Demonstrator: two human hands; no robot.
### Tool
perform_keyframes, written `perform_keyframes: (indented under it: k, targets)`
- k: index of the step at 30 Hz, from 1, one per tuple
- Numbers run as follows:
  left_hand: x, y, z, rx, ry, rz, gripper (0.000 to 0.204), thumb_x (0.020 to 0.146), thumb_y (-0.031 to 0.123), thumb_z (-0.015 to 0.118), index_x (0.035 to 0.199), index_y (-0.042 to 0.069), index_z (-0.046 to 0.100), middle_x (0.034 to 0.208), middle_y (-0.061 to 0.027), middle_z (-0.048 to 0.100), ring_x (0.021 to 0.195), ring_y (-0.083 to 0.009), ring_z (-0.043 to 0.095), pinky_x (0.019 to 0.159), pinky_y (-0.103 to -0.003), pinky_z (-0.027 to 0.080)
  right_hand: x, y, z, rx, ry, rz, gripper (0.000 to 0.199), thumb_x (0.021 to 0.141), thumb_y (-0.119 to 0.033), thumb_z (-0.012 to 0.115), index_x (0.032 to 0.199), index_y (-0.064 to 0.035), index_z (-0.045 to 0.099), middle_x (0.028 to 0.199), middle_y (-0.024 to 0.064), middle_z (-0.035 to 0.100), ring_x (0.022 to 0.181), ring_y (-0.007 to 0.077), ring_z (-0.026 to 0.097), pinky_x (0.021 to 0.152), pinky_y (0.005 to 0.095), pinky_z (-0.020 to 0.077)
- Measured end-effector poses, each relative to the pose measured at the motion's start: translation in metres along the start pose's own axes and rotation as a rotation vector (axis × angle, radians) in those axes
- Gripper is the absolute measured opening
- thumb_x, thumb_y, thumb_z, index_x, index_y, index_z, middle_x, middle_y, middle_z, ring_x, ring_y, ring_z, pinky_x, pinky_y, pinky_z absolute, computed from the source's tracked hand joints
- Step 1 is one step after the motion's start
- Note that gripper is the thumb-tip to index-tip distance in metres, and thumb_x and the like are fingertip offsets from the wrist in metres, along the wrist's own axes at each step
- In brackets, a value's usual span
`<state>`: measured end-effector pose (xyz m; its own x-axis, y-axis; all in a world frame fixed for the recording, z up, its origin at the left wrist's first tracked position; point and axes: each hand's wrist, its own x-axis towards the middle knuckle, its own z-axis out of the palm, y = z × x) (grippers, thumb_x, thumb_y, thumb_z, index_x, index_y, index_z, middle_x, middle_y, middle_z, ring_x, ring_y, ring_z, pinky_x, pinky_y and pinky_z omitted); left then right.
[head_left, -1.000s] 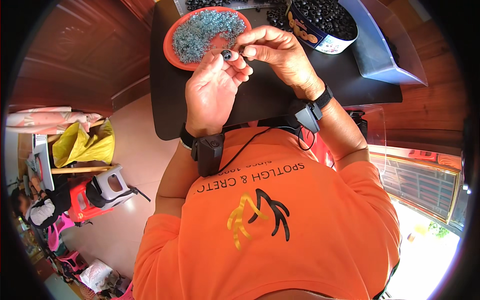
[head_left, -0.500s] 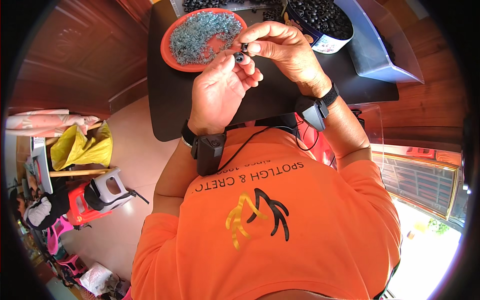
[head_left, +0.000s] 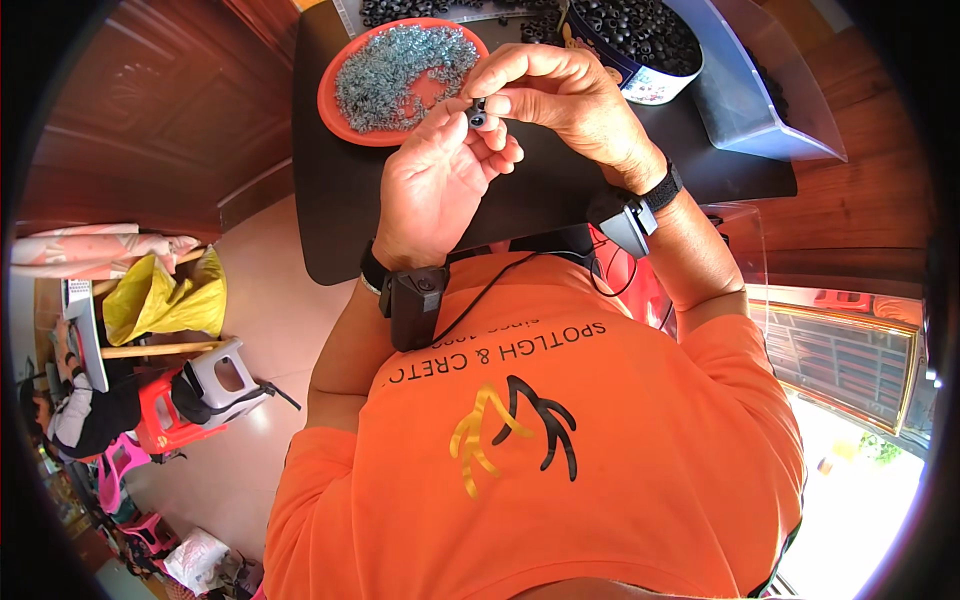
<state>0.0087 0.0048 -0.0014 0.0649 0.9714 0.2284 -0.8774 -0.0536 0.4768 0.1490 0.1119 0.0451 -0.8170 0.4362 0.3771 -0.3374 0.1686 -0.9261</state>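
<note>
My left hand (head_left: 432, 190) is palm up, with its thumb and forefinger closed round a small round black plastic part (head_left: 478, 120) that has a hole in its end. The other fingers curl loosely below it. From the right, my right hand (head_left: 580, 105) pinches a second small dark piece (head_left: 480, 103) between thumb and forefinger. That piece meets the top of the black part; the fingers hide most of it. Just behind my left hand stands an orange-red plate (head_left: 352, 132) heaped with tiny shiny bluish-silver pieces, perhaps springs.
A tub (head_left: 660, 88) full of black parts stands beyond my right hand. Beside it is a translucent plastic bin (head_left: 745, 125) with black parts. All rest on a dark table (head_left: 345, 220). Left on the floor are stools (head_left: 225, 375) and a yellow bag (head_left: 170, 295); another person (head_left: 90, 410) is there.
Both hands stay nearly in place. The right fingers have shifted slightly left, bringing the dark piece over the black part. At far left, the other person has moved.
</note>
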Motion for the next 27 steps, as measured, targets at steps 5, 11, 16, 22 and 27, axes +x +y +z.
perform_keyframes:
  k: [5, 11, 16, 22, 27]
  targets:
    - [0.000, 0.002, -0.001, 0.028, -0.004, 0.004, 0.026, 0.097, 0.023, 0.043, 0.111, 0.005, 0.056, 0.092, -0.0074, 0.056, 0.090, -0.0233, 0.056, 0.083, -0.036, 0.045, 0.000, -0.003, 0.001, -0.027, 0.011, 0.028, 0.017, 0.087, 0.002, 0.060, 0.103, -0.0013, 0.067, 0.099, 0.0052, 0.066, 0.086, 0.0118, 0.062, 0.080, 0.0242, 0.0508]
    - [-0.001, 0.002, -0.001, 0.046, 0.035, 0.019, 0.026, 0.097, 0.022, 0.043, 0.112, 0.005, 0.055, 0.094, -0.0064, 0.056, 0.090, -0.0225, 0.056, 0.083, -0.035, 0.044, -0.004, -0.005, 0.007, -0.004, 0.047, 0.092, 0.022, 0.085, 0.004, 0.062, 0.106, -0.0011, 0.066, 0.102, 0.0058, 0.064, 0.086, 0.0123, 0.063, 0.076, 0.0241, 0.0527]
    - [-0.001, 0.003, 0.015, 0.086, 0.161, 0.033, 0.024, 0.097, 0.021, 0.044, 0.110, 0.005, 0.055, 0.100, -0.0046, 0.056, 0.094, -0.0183, 0.054, 0.084, -0.034, 0.043, -0.011, 0.001, 0.024, 0.010, 0.177, 0.059, 0.030, 0.080, 0.008, 0.066, 0.109, -0.0012, 0.064, 0.105, 0.0062, 0.060, 0.090, 0.0131, 0.060, 0.070, 0.0226, 0.0557]
    - [-0.003, 0.002, 0.015, 0.097, 0.181, 0.056, 0.020, 0.097, 0.019, 0.043, 0.105, 0.005, 0.053, 0.107, -0.0032, 0.053, 0.100, -0.0147, 0.050, 0.090, -0.034, 0.040, -0.011, 0.006, 0.035, -0.363, 0.249, -0.143, 0.030, 0.074, 0.002, 0.073, 0.102, -0.0041, 0.064, 0.099, 0.0030, 0.061, 0.083, 0.0104, 0.057, 0.077, 0.0252, 0.0482]
    - [-0.005, 0.001, 0.023, 0.077, 0.187, 0.075, 0.019, 0.097, 0.018, 0.042, 0.105, 0.005, 0.053, 0.107, -0.0047, 0.052, 0.102, -0.0147, 0.048, 0.094, -0.035, 0.038, -0.010, 0.007, 0.041, -0.693, 0.304, -0.388, 0.029, 0.072, 0.002, 0.073, 0.099, -0.0054, 0.065, 0.093, 0.0059, 0.064, 0.084, 0.0183, 0.060, 0.079, 0.0295, 0.0479]
